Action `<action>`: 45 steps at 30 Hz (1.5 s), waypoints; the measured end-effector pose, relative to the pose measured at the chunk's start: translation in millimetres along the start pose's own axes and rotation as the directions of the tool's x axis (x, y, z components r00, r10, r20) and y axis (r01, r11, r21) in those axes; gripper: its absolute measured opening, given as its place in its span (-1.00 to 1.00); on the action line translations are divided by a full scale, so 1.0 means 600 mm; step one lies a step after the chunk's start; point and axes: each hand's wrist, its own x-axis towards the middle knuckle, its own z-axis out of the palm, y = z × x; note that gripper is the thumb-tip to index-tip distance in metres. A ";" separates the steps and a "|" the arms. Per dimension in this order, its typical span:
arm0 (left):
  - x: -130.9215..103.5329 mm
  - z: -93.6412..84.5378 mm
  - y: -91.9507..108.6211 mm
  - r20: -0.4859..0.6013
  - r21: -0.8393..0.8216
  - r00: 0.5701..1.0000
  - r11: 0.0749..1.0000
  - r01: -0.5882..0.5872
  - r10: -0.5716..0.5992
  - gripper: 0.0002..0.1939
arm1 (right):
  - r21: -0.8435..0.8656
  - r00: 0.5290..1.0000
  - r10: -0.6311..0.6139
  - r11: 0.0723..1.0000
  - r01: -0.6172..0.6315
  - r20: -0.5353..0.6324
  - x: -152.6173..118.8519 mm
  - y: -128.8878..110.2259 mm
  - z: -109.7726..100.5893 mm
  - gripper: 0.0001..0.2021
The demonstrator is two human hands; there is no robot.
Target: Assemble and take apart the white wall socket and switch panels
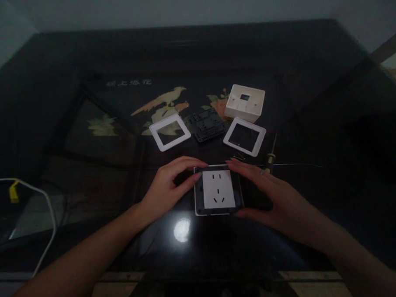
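A wall socket (218, 189) with a white five-hole face and a dark surround lies near the front of the table. My left hand (168, 185) grips its upper left corner, with the thumb on the dark surround and the fingers along the top edge. On the other side, my right hand (268, 191) spans the right side, fingertips at the top right and thumb at the bottom right corner. A white rim shows around the dark surround. Just beyond my right fingers lie a few small screws (239, 156) and a screwdriver (270, 159), its handle partly hidden by my hand.
Behind the socket lie a white frame (155, 133), a dark socket module (207, 125) and a second white frame (261, 140). A white mounting box (260, 103) stands farther back. On the left runs a white cable (51, 207) with a yellow tag (14, 192). The black tabletop (90, 245) is glossy.
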 end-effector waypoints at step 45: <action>-0.009 0.008 -0.004 0.072 0.131 0.995 0.989 -0.073 0.064 -0.67 | -0.146 0.933 0.015 0.987 -0.072 -0.358 0.006 0.023 -0.037 -0.66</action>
